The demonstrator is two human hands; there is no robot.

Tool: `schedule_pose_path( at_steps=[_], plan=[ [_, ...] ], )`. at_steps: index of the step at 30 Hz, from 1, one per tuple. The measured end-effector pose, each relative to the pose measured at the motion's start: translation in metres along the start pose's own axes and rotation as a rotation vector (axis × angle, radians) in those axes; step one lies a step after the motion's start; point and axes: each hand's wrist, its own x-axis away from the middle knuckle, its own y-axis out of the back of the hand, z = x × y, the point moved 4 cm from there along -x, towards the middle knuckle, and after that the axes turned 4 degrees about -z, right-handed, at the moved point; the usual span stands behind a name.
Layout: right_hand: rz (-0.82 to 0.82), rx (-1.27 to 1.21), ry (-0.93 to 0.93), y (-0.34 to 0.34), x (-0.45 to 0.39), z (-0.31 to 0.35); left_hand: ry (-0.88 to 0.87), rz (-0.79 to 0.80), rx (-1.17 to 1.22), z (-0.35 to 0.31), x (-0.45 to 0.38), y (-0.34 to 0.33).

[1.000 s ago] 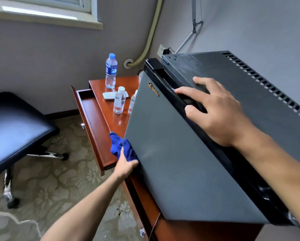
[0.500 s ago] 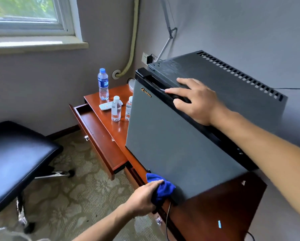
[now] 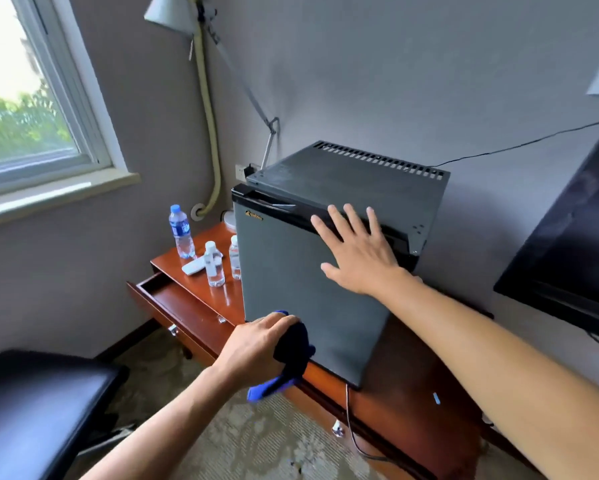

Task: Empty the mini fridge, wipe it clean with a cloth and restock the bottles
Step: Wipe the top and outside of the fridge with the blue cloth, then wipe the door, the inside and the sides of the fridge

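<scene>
The grey mini fridge [image 3: 291, 271] stands on a red-brown wooden desk [image 3: 412, 375] with its door closed. My right hand [image 3: 357, 251] lies flat with spread fingers on the upper right of the door, fingertips at the black top trim. My left hand [image 3: 256, 344] grips a blue cloth [image 3: 291, 351] against the door's lower left corner. Left of the fridge stand a tall water bottle with a blue label [image 3: 181, 232] and two small clear bottles [image 3: 214, 264], [image 3: 235, 252].
An open desk drawer [image 3: 183, 306] juts out below the bottles. A white remote [image 3: 197, 265] lies by them. A black chair seat [image 3: 38, 400] sits at lower left. A dark TV [image 3: 575, 237] hangs at right. A cable [image 3: 351, 427] drops off the desk front.
My right hand left the top handle groove and now lies flat on the door. My left hand with the cloth stays at the door's lower corner. The view pulled back and up.
</scene>
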Motion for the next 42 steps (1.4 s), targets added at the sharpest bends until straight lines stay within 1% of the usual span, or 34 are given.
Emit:
schedule_pose_path(
  at_steps=[2, 3, 4, 5, 6, 7, 8, 9, 10, 11, 12, 15, 16, 19, 21, 23, 24, 26, 27, 28, 29, 30, 31, 32, 33, 34, 35, 36, 37, 38, 39, 40, 41, 42],
  plan=[
    [0.011, 0.011, -0.022, 0.003, 0.025, 0.014, -0.048, 0.007, -0.038, -0.007, 0.007, 0.020],
    [-0.014, 0.000, 0.006, 0.005, 0.038, 0.024, -0.062, 0.006, -0.070, -0.008, 0.010, 0.027],
    [-0.025, -0.042, 0.040, 0.007, 0.053, 0.036, -0.078, -0.001, -0.098, -0.009, 0.014, 0.034],
    [0.008, -0.129, 0.068, 0.005, 0.068, 0.050, -0.087, -0.010, -0.108, -0.011, 0.018, 0.041],
    [0.081, -0.265, 0.072, 0.001, 0.082, 0.065, -0.089, -0.019, -0.108, -0.013, 0.022, 0.049],
    [0.194, -0.453, 0.036, -0.006, 0.096, 0.081, -0.089, -0.029, -0.101, -0.016, 0.025, 0.056],
    [0.332, -0.692, -0.029, -0.015, 0.108, 0.095, -0.087, -0.039, -0.089, -0.020, 0.027, 0.062],
    [0.435, -0.974, -0.104, -0.020, 0.120, 0.110, -0.088, -0.038, -0.073, -0.023, 0.030, 0.068],
    [0.472, -1.236, -0.180, -0.026, 0.129, 0.121, -0.095, -0.034, -0.056, -0.026, 0.032, 0.073],
    [0.463, -1.409, -0.277, -0.031, 0.136, 0.129, -0.105, -0.033, -0.033, -0.029, 0.034, 0.077],
    [0.430, -1.493, -0.385, -0.036, 0.141, 0.133, -0.119, -0.034, -0.011, -0.030, 0.035, 0.080],
    [0.332, -1.544, -0.637, -0.041, 0.145, 0.143, -0.184, -0.050, 0.022, -0.026, 0.037, 0.085],
    [0.299, -1.595, -0.718, -0.041, 0.140, 0.146, -0.190, -0.054, 0.037, -0.017, 0.038, 0.086],
    [0.140, -1.736, -0.868, -0.030, 0.114, 0.148, -0.134, -0.062, 0.140, 0.023, 0.041, 0.091],
    [0.019, -1.741, -0.910, -0.018, 0.088, 0.150, -0.086, -0.045, 0.208, 0.058, 0.038, 0.097],
    [-0.051, -1.757, -0.919, -0.010, 0.062, 0.158, -0.049, -0.013, 0.300, 0.088, 0.030, 0.103],
    [-0.052, -1.767, -0.926, -0.006, 0.046, 0.167, -0.043, 0.032, 0.362, 0.104, 0.024, 0.106],
    [0.003, -1.789, -0.904, 0.003, 0.018, 0.185, -0.054, 0.157, 0.493, 0.129, 0.014, 0.109],
    [0.008, -1.811, -0.898, 0.009, 0.006, 0.190, -0.051, 0.211, 0.558, 0.141, 0.009, 0.109],
    [-0.023, -1.859, -0.922, 0.014, -0.002, 0.190, -0.028, 0.240, 0.635, 0.151, 0.006, 0.109],
    [-0.104, -1.941, -0.966, 0.017, -0.011, 0.190, -0.004, 0.233, 0.734, 0.165, -0.001, 0.111],
    [-0.202, -2.033, -0.995, 0.018, -0.016, 0.189, 0.030, 0.190, 0.852, 0.177, -0.009, 0.113],
    [-0.277, -2.108, -0.987, 0.019, -0.018, 0.191, 0.071, 0.138, 0.972, 0.186, -0.017, 0.115],
    [-0.261, -2.130, -0.983, 0.017, -0.019, 0.198, 0.111, 0.096, 1.065, 0.189, -0.025, 0.117],
    [-0.163, -2.114, -0.973, 0.015, -0.019, 0.212, 0.119, 0.086, 1.112, 0.187, -0.030, 0.117],
    [-0.052, -2.130, -0.978, 0.011, -0.021, 0.229, 0.079, 0.126, 1.098, 0.182, -0.034, 0.114],
    [-0.010, -2.190, -1.009, 0.001, -0.024, 0.244, -0.005, 0.205, 1.054, 0.171, -0.034, 0.110],
    [-0.063, -2.264, -1.064, -0.005, -0.027, 0.254, -0.117, 0.319, 0.999, 0.158, -0.030, 0.105],
    [-0.160, -2.291, -1.161, -0.004, -0.028, 0.259, -0.231, 0.435, 0.955, 0.146, -0.025, 0.100],
    [-0.279, -2.267, -1.259, -0.001, -0.026, 0.258, -0.301, 0.513, 0.905, 0.140, -0.025, 0.099],
    [-0.406, -2.189, -1.343, 0.006, -0.021, 0.250, -0.329, 0.544, 0.885, 0.140, -0.032, 0.100],
    [-0.501, -2.090, -1.371, 0.014, -0.015, 0.239, -0.341, 0.505, 0.872, 0.143, -0.044, 0.104],
    [-0.600, -1.973, -1.379, 0.020, -0.010, 0.223, -0.346, 0.394, 0.843, 0.146, -0.060, 0.110],
    [-0.675, -1.816, -1.359, 0.035, -0.005, 0.208, -0.363, 0.235, 0.767, 0.151, -0.079, 0.120]
  ],
)
